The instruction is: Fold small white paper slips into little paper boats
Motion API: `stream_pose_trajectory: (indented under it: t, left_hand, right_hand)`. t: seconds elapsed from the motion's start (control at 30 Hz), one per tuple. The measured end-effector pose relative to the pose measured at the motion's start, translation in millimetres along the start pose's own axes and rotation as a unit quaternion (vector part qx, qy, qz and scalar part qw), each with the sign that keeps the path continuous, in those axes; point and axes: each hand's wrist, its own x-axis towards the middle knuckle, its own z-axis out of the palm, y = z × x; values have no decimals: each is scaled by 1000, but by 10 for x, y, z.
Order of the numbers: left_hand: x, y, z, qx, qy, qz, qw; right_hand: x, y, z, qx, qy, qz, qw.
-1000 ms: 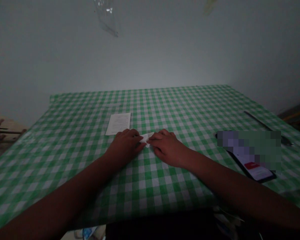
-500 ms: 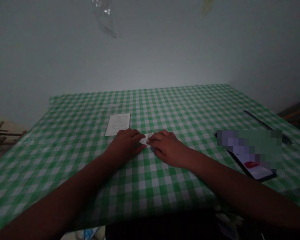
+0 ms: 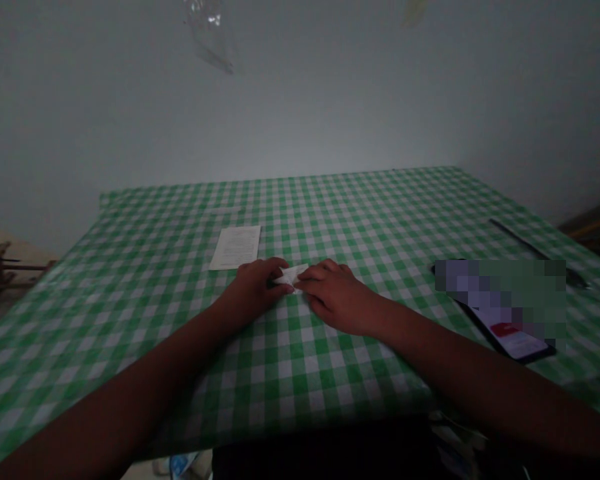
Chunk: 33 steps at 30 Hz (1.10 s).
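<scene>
A small folded piece of white paper [image 3: 292, 274] lies on the checked tablecloth between my two hands. My left hand [image 3: 253, 283] grips its left side, thumb below and fingers curled above. From the right, my right hand [image 3: 335, 293] presses its fingertips onto the paper's right part, and they cover that end. Faint print or creases show on the bit of paper between the fingers. Just beyond my left hand rests a stack of printed paper sheets [image 3: 237, 247].
A smartphone [image 3: 520, 343] with a lit, partly blurred screen lies to the right. Behind it is a thin dark rod-like object [image 3: 517, 238]. The green-and-white checked tablecloth [image 3: 330, 373] covers the table. A clear plastic bag [image 3: 210, 37] hangs on the wall.
My left fingers have lifted and parted from the thumb, so more of the folded paper shows. The right hand stays almost where it was.
</scene>
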Motion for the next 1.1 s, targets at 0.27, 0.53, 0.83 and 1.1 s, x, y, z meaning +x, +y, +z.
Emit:
stream_pose_trajectory:
  t: [0.27, 0.53, 0.83, 1.1]
  left_hand:
    - [3, -53, 51, -20, 23, -5, 1000]
    - [1, -36, 18, -51, 28, 4, 998]
    - [-8, -24, 1, -19, 30, 42, 999]
    - [-44, 44, -17, 90, 25, 49, 994]
  right_hand:
    - [-26, 46, -4, 5, -14, -36, 999]
    - [-37, 22, -4, -27, -18, -14, 999]
    - [-37, -28, -30, -49, -24, -14, 998]
    - [-44, -1, 17, -46, 5, -33, 998]
